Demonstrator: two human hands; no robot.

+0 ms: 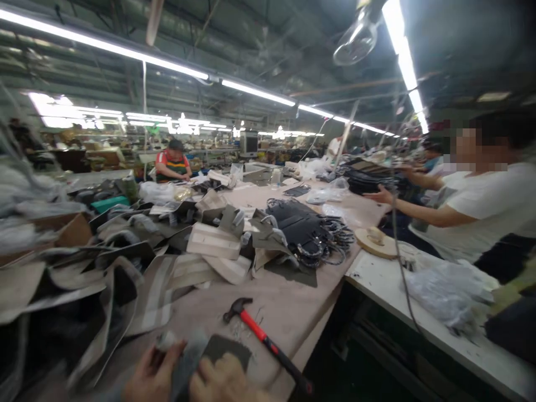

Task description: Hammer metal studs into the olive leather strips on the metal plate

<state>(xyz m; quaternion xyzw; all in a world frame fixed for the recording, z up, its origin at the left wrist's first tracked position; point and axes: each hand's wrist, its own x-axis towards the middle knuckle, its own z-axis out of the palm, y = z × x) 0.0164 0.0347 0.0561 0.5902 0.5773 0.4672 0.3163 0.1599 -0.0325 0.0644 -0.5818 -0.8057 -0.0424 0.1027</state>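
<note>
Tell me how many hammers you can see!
1: a red-and-black claw hammer lies on the table, ahead and to the right of the right hand. More could be hidden under the piled pieces.

Workshop, factory-floor type, big shared hall; exposed roof steelwork [259, 56] overhead, long runs of fluorescent tubes [104, 46], bare bulb [355, 42] hanging in front; long covered worktable [301, 304] loaded with a heap of grey and beige panels [213, 241], plus a batch of black pieces with looped handles [293, 220]; hand tooling out, red-and-black hammer [253, 325] on the tabletop; coiled roll of strip [377, 243] and clear plastic [448, 296] on a white side bench [368, 271]; person in white top [494, 201] at right, person in red striped top [171, 167] further back, both at workplaces; more cluttered benches behind, detail blurred.
</note>
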